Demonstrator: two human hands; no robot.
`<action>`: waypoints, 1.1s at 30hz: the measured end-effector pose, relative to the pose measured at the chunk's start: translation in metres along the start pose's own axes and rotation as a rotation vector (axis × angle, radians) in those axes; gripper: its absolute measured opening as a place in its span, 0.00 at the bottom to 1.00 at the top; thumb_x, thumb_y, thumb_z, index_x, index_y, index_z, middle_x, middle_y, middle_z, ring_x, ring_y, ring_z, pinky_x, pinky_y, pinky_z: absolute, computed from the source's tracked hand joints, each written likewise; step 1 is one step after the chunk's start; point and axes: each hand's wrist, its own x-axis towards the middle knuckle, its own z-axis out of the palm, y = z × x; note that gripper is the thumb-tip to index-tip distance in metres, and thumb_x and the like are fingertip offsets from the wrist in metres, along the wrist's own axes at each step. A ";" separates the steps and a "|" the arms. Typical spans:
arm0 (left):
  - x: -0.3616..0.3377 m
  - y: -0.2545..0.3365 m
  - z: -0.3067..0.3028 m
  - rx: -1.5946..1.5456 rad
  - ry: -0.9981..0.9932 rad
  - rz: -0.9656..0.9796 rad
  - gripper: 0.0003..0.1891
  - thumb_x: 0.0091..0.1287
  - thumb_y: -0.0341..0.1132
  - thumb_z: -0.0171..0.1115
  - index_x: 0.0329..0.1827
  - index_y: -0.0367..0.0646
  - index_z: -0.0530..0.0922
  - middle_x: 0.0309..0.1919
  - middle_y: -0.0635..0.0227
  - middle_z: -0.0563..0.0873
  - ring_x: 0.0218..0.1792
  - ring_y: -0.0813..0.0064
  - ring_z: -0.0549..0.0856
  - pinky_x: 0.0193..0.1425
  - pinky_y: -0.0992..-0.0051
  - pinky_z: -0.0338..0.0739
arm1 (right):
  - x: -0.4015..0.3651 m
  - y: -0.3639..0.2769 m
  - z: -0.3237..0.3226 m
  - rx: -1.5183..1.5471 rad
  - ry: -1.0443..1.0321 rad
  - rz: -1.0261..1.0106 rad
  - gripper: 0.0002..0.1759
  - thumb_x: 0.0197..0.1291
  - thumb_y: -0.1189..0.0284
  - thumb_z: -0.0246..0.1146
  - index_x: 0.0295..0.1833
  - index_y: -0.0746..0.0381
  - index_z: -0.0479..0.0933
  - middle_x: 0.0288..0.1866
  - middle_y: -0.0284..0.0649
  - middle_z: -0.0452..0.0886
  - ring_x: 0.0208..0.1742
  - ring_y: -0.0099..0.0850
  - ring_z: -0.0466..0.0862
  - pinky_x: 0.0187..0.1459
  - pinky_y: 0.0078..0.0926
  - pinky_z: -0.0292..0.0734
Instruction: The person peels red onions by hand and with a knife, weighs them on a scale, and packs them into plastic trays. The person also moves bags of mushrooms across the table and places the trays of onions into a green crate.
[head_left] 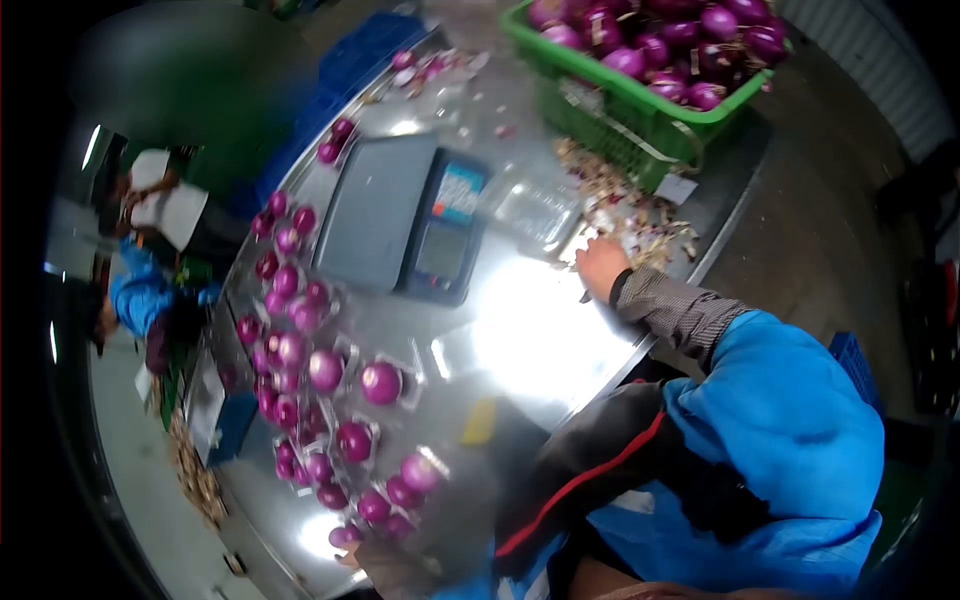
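1. I am making out no readable writing: the scale (375, 210) is showing a blue keypad panel, and the white tag (677, 188) on the green crate (600, 125) is blurring out.
2. The right hand (603, 268) is reaching out of a checked sleeve (675, 310), knuckles up, resting at the edge of the onion peelings (640, 215) piled beside the crate.
3. I cannot tell how far its fingers are curling, or whether they are gripping anything.
4. The left hand (365, 562) is lying dim at the lower edge, touching the red onions (381, 382) spread over the steel table (530, 340); its grip is unclear too.
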 end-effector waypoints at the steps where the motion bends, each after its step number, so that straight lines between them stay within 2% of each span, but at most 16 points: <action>1: -0.020 0.026 0.012 -0.159 -0.022 0.082 0.31 0.67 0.54 0.60 0.65 0.40 0.74 0.58 0.53 0.81 0.57 0.59 0.81 0.58 0.63 0.77 | 0.001 0.009 0.006 -0.012 -0.076 -0.044 0.09 0.59 0.69 0.59 0.42 0.61 0.78 0.40 0.44 0.79 0.47 0.42 0.82 0.47 0.40 0.77; 3: -0.063 0.096 0.034 -0.430 -0.237 0.241 0.31 0.68 0.54 0.60 0.65 0.38 0.74 0.59 0.53 0.80 0.58 0.59 0.81 0.58 0.63 0.77 | -0.004 0.016 0.029 0.052 0.043 -0.062 0.09 0.60 0.68 0.59 0.42 0.61 0.78 0.40 0.44 0.80 0.44 0.40 0.84 0.42 0.37 0.79; 4: -0.095 0.150 0.043 -0.552 -0.487 0.304 0.28 0.71 0.47 0.58 0.68 0.38 0.69 0.64 0.53 0.74 0.60 0.60 0.78 0.63 0.65 0.74 | -0.005 0.020 0.037 0.063 0.097 -0.103 0.10 0.59 0.67 0.61 0.42 0.61 0.78 0.40 0.44 0.80 0.43 0.38 0.85 0.41 0.36 0.80; 5: -0.139 0.211 0.038 -0.373 -0.528 0.533 0.24 0.74 0.42 0.55 0.67 0.36 0.71 0.62 0.53 0.76 0.60 0.62 0.77 0.65 0.66 0.72 | -0.007 0.019 0.026 0.104 0.059 -0.092 0.09 0.59 0.67 0.61 0.41 0.61 0.77 0.39 0.43 0.80 0.43 0.39 0.85 0.41 0.36 0.79; 7: -0.230 0.311 0.047 -0.720 -1.005 0.483 0.18 0.77 0.37 0.52 0.65 0.38 0.73 0.57 0.58 0.80 0.56 0.68 0.79 0.63 0.70 0.73 | -0.016 0.024 0.011 0.293 0.117 -0.151 0.15 0.52 0.64 0.68 0.39 0.62 0.76 0.37 0.44 0.80 0.42 0.40 0.83 0.44 0.38 0.77; 8: -0.279 0.360 0.039 -0.672 -1.118 0.536 0.17 0.76 0.35 0.53 0.64 0.38 0.73 0.54 0.60 0.82 0.55 0.69 0.81 0.62 0.71 0.75 | -0.019 0.025 0.009 0.328 0.142 -0.134 0.19 0.48 0.63 0.72 0.40 0.63 0.75 0.36 0.44 0.79 0.42 0.42 0.82 0.45 0.39 0.77; 11: -0.414 0.467 0.026 -0.811 -1.437 0.830 0.14 0.74 0.28 0.54 0.61 0.35 0.75 0.49 0.60 0.84 0.49 0.70 0.84 0.58 0.73 0.77 | -0.045 0.042 -0.032 0.441 0.139 -0.094 0.12 0.53 0.73 0.64 0.40 0.64 0.70 0.33 0.45 0.78 0.40 0.44 0.81 0.44 0.41 0.76; 14: -0.534 0.549 0.012 -0.860 -1.670 1.007 0.14 0.72 0.27 0.58 0.59 0.33 0.76 0.48 0.60 0.85 0.50 0.70 0.85 0.58 0.73 0.78 | -0.067 0.077 -0.029 0.666 0.209 -0.093 0.07 0.65 0.70 0.54 0.40 0.62 0.69 0.27 0.49 0.78 0.32 0.49 0.82 0.33 0.47 0.75; 19: -0.691 0.655 0.018 -0.938 -1.648 1.459 0.23 0.67 0.30 0.66 0.63 0.36 0.73 0.50 0.62 0.84 0.52 0.72 0.84 0.58 0.74 0.77 | -0.117 0.134 -0.054 0.992 -0.065 0.065 0.18 0.68 0.59 0.57 0.57 0.56 0.71 0.40 0.47 0.83 0.42 0.47 0.84 0.46 0.44 0.77; 21: -0.744 0.693 0.025 -1.015 -1.609 1.402 0.30 0.57 0.33 0.74 0.63 0.38 0.74 0.56 0.58 0.81 0.53 0.67 0.82 0.58 0.71 0.76 | -0.130 0.150 -0.053 1.090 -0.034 0.090 0.21 0.69 0.58 0.56 0.61 0.57 0.71 0.43 0.46 0.83 0.43 0.43 0.84 0.47 0.37 0.78; 22: -0.766 0.712 0.027 -1.084 -1.325 1.591 0.33 0.55 0.34 0.75 0.65 0.40 0.73 0.60 0.56 0.78 0.59 0.64 0.79 0.63 0.67 0.73 | -0.133 0.156 -0.042 1.129 0.038 0.057 0.21 0.69 0.58 0.56 0.63 0.54 0.71 0.40 0.45 0.84 0.41 0.42 0.85 0.44 0.37 0.78; 25: -0.814 0.773 0.034 -1.309 -1.112 1.935 0.38 0.54 0.34 0.75 0.69 0.38 0.68 0.61 0.51 0.77 0.63 0.52 0.76 0.70 0.61 0.68 | -0.144 0.179 -0.020 1.396 0.052 0.094 0.20 0.67 0.61 0.57 0.62 0.53 0.71 0.35 0.42 0.84 0.39 0.40 0.85 0.41 0.36 0.78; 27: -0.847 0.822 0.032 -1.301 -0.916 2.178 0.40 0.49 0.34 0.76 0.68 0.40 0.69 0.60 0.50 0.78 0.61 0.46 0.77 0.67 0.56 0.70 | -0.150 0.196 -0.029 1.168 0.129 0.163 0.21 0.65 0.63 0.59 0.62 0.55 0.69 0.33 0.42 0.82 0.37 0.39 0.84 0.39 0.36 0.78; 28: -0.852 0.826 0.012 -1.260 -0.877 2.168 0.41 0.46 0.32 0.75 0.68 0.41 0.69 0.60 0.48 0.78 0.61 0.45 0.76 0.67 0.55 0.69 | -0.148 0.198 -0.015 1.170 0.166 0.215 0.21 0.64 0.64 0.58 0.61 0.56 0.68 0.33 0.42 0.81 0.35 0.39 0.83 0.38 0.37 0.77; 31: -0.890 0.865 0.059 -1.201 -0.819 2.142 0.51 0.41 0.27 0.69 0.76 0.45 0.59 0.65 0.44 0.70 0.65 0.42 0.70 0.71 0.55 0.65 | -0.157 0.217 -0.001 1.216 0.180 0.261 0.21 0.62 0.68 0.57 0.60 0.57 0.66 0.32 0.44 0.78 0.33 0.39 0.81 0.36 0.39 0.75; 33: -0.902 0.884 0.075 -1.053 -1.009 2.111 0.53 0.42 0.27 0.68 0.78 0.49 0.56 0.65 0.43 0.70 0.65 0.41 0.70 0.71 0.54 0.65 | -0.163 0.221 -0.010 1.235 0.244 0.289 0.19 0.61 0.71 0.58 0.58 0.59 0.67 0.31 0.43 0.76 0.32 0.39 0.80 0.35 0.38 0.74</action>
